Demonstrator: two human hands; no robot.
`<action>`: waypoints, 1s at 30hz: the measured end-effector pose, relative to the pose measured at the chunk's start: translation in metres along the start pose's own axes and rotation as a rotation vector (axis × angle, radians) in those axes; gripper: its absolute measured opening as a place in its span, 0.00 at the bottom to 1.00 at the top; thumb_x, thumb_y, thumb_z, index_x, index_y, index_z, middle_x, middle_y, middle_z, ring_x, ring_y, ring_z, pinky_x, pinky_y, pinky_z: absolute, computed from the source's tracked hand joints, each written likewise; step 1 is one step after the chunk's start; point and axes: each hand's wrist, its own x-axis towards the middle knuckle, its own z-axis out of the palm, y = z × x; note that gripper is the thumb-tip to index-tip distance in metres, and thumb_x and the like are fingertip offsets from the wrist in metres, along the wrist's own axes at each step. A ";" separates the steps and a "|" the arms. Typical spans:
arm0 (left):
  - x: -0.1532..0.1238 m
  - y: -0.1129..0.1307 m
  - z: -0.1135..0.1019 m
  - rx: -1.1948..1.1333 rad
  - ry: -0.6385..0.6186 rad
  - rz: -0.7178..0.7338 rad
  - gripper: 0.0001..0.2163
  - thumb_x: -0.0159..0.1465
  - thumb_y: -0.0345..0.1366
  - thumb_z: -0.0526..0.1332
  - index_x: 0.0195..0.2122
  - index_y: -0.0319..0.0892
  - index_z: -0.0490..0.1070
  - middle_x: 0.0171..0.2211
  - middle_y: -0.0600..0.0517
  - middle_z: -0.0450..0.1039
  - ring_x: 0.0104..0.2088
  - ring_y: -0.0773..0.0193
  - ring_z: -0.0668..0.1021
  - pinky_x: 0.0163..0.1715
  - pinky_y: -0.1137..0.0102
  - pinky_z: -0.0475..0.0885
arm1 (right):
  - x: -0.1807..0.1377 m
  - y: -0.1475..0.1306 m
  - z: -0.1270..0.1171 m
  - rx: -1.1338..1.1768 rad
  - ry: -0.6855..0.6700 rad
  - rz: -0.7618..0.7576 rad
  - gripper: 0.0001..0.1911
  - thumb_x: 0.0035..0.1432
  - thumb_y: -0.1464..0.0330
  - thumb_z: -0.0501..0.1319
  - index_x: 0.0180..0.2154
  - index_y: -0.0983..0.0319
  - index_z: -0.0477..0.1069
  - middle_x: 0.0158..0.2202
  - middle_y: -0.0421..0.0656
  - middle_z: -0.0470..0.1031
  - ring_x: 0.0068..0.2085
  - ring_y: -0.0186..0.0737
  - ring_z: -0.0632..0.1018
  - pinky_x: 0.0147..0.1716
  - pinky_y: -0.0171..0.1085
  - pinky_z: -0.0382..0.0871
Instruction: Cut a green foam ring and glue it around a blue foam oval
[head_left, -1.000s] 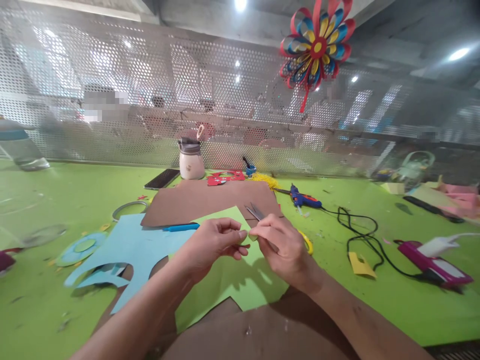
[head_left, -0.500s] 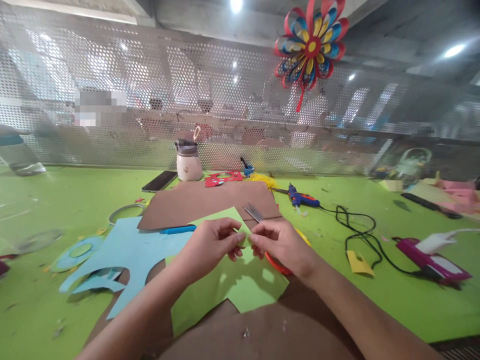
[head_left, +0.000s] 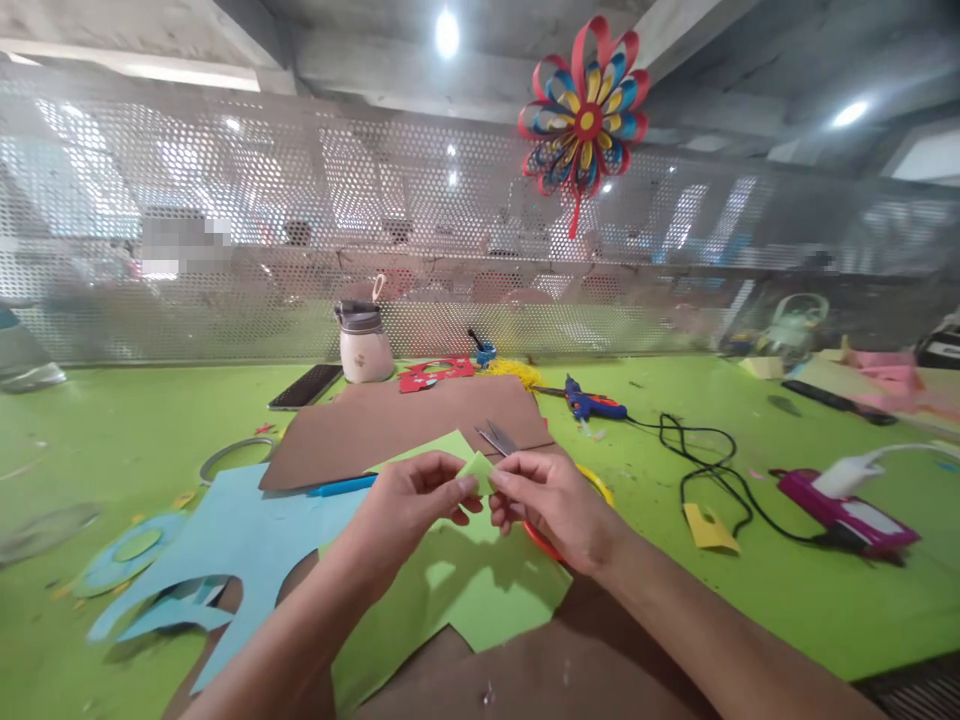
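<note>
Table (head_left: 750, 620): green top, runs the full width; mesh screen along its far edge.
Brown sheets: 1 w/ its edge at approx. the table's near edge under our arms (head_left: 525, 660), 1 further back at mid-table (head_left: 405, 425).
Blue sheet (head_left: 247, 530): cut-out shapes, left of centre, overlaps the brown.
Green sheet (head_left: 480, 590): lies on the brown sheet, directly below our hands.
Left hand (head_left: 409, 500): thumb + fingers pinched on the small green piece (head_left: 478, 470), from its left side.
Right hand (head_left: 559, 500): fingertips pinched on the same piece from the right; the 2 hands nearly touch.
Small green piece: held up in the air above the green sheet, mid-table, towards the near edge; looks folded, can't tell how.
Scissors (head_left: 495, 438): blades show just beyond our hands, on the brown sheet.
Glue gun (head_left: 592, 405): right of centre, towards the far edge, cord trailing right.
Risk: piece is tiny & thin, so we judge an uneven pull btwn the 2 pinches could tear or crease it crooked.
Risk 2: a loose pinch would drop it onto the same-colour sheet, hard to spot.
</note>
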 end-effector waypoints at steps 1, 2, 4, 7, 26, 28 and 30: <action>0.000 -0.001 0.000 -0.014 0.002 -0.001 0.07 0.56 0.38 0.63 0.29 0.39 0.74 0.26 0.51 0.74 0.28 0.65 0.74 0.30 0.71 0.69 | 0.000 0.000 0.001 0.006 0.001 -0.005 0.08 0.52 0.65 0.65 0.29 0.65 0.73 0.22 0.39 0.73 0.23 0.32 0.73 0.25 0.35 0.67; 0.000 -0.001 0.000 -0.029 0.001 -0.004 0.07 0.56 0.38 0.63 0.29 0.39 0.74 0.26 0.51 0.75 0.28 0.65 0.74 0.30 0.71 0.69 | -0.001 0.001 0.001 0.011 0.001 -0.010 0.08 0.52 0.65 0.65 0.29 0.65 0.73 0.22 0.39 0.73 0.23 0.32 0.73 0.25 0.35 0.67; 0.001 -0.002 0.000 -0.045 0.011 -0.011 0.07 0.55 0.38 0.63 0.28 0.39 0.74 0.25 0.51 0.75 0.28 0.65 0.74 0.31 0.71 0.69 | -0.001 0.002 0.002 0.016 0.002 -0.015 0.08 0.52 0.65 0.65 0.29 0.65 0.73 0.22 0.39 0.73 0.23 0.32 0.73 0.25 0.35 0.67; 0.000 0.000 0.001 0.009 0.064 -0.021 0.09 0.54 0.41 0.64 0.26 0.39 0.74 0.24 0.50 0.75 0.27 0.64 0.74 0.29 0.70 0.69 | -0.001 0.004 0.003 0.017 0.003 -0.016 0.09 0.53 0.65 0.65 0.28 0.65 0.74 0.23 0.39 0.73 0.23 0.32 0.73 0.25 0.35 0.68; -0.001 0.001 -0.002 -0.064 -0.031 -0.014 0.15 0.60 0.43 0.58 0.33 0.35 0.77 0.29 0.43 0.77 0.33 0.58 0.76 0.36 0.64 0.71 | -0.002 0.005 -0.001 -0.204 0.026 -0.107 0.11 0.56 0.61 0.61 0.30 0.62 0.73 0.23 0.38 0.72 0.25 0.34 0.72 0.27 0.36 0.68; 0.000 0.000 -0.002 -0.096 -0.036 -0.034 0.14 0.59 0.42 0.59 0.31 0.35 0.76 0.28 0.44 0.77 0.32 0.59 0.77 0.36 0.64 0.71 | -0.001 0.006 -0.001 -0.206 0.026 -0.107 0.11 0.56 0.61 0.61 0.30 0.63 0.73 0.23 0.38 0.71 0.25 0.34 0.72 0.27 0.36 0.68; 0.000 -0.002 -0.002 -0.085 -0.017 -0.050 0.13 0.59 0.41 0.59 0.29 0.36 0.76 0.27 0.45 0.77 0.31 0.60 0.77 0.35 0.65 0.71 | -0.001 0.006 -0.001 -0.208 0.025 -0.107 0.11 0.57 0.61 0.61 0.30 0.63 0.73 0.23 0.38 0.71 0.25 0.33 0.72 0.27 0.36 0.68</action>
